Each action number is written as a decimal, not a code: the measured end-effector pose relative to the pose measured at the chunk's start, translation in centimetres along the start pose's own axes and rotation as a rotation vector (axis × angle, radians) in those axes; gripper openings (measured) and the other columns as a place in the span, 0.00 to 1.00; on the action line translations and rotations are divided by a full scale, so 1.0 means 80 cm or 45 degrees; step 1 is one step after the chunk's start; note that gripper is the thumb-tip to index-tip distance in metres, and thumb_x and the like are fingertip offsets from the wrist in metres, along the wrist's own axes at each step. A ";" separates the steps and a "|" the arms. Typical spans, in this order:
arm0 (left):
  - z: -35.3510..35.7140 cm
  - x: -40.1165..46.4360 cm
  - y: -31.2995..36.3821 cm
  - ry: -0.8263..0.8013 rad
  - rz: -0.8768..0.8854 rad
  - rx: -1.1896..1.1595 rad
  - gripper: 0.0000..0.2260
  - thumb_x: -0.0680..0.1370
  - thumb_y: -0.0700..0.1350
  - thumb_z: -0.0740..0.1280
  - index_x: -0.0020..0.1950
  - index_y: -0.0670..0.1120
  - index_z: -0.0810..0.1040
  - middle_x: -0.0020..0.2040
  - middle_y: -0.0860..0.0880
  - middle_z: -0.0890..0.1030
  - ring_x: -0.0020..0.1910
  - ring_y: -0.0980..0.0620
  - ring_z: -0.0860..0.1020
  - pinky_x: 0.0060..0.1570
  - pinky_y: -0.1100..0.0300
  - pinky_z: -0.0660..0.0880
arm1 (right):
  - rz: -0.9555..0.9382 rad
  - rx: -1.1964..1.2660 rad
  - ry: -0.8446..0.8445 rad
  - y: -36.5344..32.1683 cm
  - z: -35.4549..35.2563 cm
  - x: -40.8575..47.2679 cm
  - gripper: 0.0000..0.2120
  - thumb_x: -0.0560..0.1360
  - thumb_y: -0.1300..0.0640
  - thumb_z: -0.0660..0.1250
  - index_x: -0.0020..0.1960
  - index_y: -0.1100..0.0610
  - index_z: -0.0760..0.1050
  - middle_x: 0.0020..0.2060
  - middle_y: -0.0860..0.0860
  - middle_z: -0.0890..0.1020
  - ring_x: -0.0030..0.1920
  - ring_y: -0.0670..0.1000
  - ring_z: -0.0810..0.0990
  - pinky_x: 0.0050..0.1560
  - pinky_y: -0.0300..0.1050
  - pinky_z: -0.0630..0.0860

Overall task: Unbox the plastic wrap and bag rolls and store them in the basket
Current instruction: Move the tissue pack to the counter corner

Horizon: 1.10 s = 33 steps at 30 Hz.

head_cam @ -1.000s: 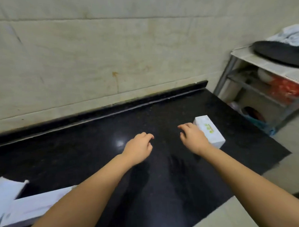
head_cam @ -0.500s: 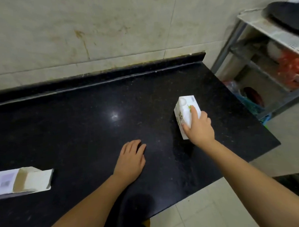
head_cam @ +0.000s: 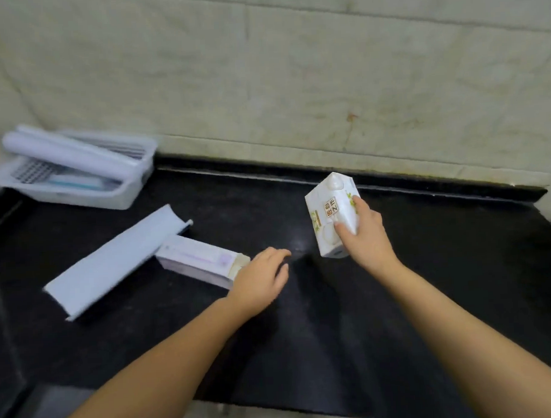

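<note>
My right hand grips a small white box with green print and holds it tilted above the black counter. My left hand hovers palm down over the counter, fingers apart, next to the open end of a long white box. A second, longer white box lies beside it to the left. At the far left a white plastic basket stands against the wall, with white rolls lying across it.
A tiled wall runs behind the counter, with a raised black ledge along its foot. The counter's front edge crosses the bottom of the view, with pale floor below it.
My right hand has lifted the small white box off the counter and carried it left. My view has swung left, so the basket and both long boxes are now in sight.
</note>
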State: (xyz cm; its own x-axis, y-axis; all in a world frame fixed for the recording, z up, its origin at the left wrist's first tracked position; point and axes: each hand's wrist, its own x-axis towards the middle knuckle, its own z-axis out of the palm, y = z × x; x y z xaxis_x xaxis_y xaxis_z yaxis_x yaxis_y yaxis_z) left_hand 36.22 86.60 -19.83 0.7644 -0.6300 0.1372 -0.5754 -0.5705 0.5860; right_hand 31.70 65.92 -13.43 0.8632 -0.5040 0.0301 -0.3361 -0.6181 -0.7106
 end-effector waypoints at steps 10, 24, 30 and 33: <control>-0.275 -0.257 -0.254 0.407 -0.554 0.193 0.13 0.80 0.48 0.56 0.63 0.51 0.71 0.52 0.53 0.76 0.48 0.54 0.76 0.47 0.55 0.74 | -0.445 0.111 -0.419 -0.297 0.284 -0.093 0.31 0.73 0.52 0.63 0.73 0.54 0.57 0.66 0.60 0.69 0.65 0.61 0.69 0.62 0.53 0.69; -0.408 -0.451 -0.471 0.620 -1.220 0.187 0.14 0.78 0.45 0.60 0.63 0.48 0.71 0.51 0.50 0.76 0.44 0.52 0.75 0.45 0.54 0.75 | -0.313 0.339 -1.428 -0.488 0.583 -0.150 0.08 0.75 0.51 0.65 0.53 0.49 0.77 0.54 0.53 0.81 0.50 0.49 0.80 0.46 0.43 0.76; -0.452 -0.436 -0.571 0.680 -1.536 0.318 0.20 0.78 0.45 0.62 0.69 0.46 0.65 0.65 0.41 0.68 0.61 0.42 0.70 0.55 0.47 0.73 | -0.445 0.201 -1.372 -0.518 0.687 -0.098 0.13 0.78 0.53 0.62 0.61 0.52 0.73 0.60 0.55 0.76 0.58 0.52 0.77 0.56 0.47 0.75; -0.472 -0.413 -0.618 0.754 -1.699 0.356 0.26 0.77 0.48 0.63 0.73 0.48 0.59 0.74 0.38 0.56 0.69 0.36 0.61 0.62 0.41 0.68 | -0.577 0.056 -1.355 -0.521 0.714 -0.093 0.19 0.79 0.50 0.57 0.70 0.49 0.65 0.68 0.53 0.69 0.59 0.45 0.70 0.59 0.40 0.65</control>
State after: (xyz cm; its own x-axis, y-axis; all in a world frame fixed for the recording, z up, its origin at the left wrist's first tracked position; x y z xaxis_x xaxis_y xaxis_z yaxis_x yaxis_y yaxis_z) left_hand 50.39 155.51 -23.16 0.7250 0.6882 -0.0275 0.6446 -0.6640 0.3789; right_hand 60.85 129.88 -24.17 0.7889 0.5342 -0.3037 0.0810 -0.5804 -0.8103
